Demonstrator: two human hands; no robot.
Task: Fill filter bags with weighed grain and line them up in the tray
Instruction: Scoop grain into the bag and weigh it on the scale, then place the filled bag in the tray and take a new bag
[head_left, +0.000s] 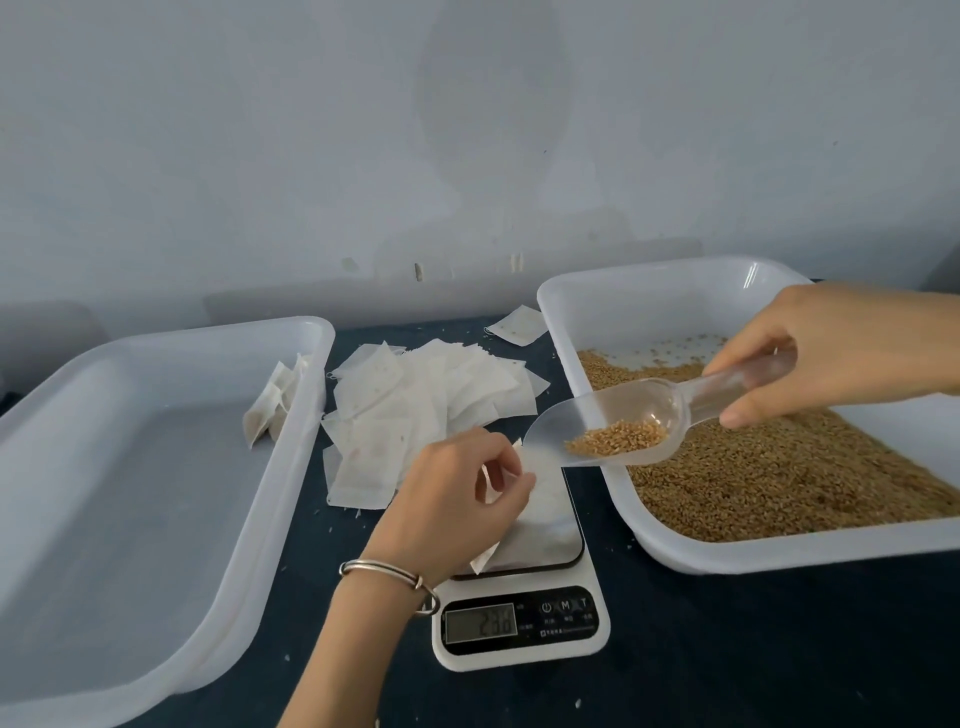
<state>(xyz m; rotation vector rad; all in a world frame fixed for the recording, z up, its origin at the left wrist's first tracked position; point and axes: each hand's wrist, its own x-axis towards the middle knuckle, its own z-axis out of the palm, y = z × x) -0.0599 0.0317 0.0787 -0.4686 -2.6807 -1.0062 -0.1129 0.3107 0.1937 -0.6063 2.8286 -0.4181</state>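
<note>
On a dark tabletop against a pale wall, a person fills a filter bag (540, 499) that lies on the steel platform of a white digital scale (519, 629). Left hand (457, 499), a silver bangle (387, 574) on its wrist, pinches the bag's upper edge between curled fingers and thumb, holding it over the platform. Right hand (831, 348) grips the handle of a clear plastic scoop (618, 421), thumb underneath and fingers curled on top; the scoop hangs tilted just above the bag and the scale's far edge, a small heap of golden grain sitting in its bowl. Its display is lit, though the digits are too blurred to read with certainty. To the right, touching nothing but the table, a white bin (675, 551) holds the bulk grain (779, 478), spread over most of its floor with a bare patch at the far end. Behind the scale, between the two containers, lies a loose pile of empty bags (415, 405), with one more bag apart near the bin's far corner. At left stands a large white tray (260, 519), where a few filled bags (272, 402) lean against its far right wall. Stray grains and flecks dot the table around the scale.
</note>
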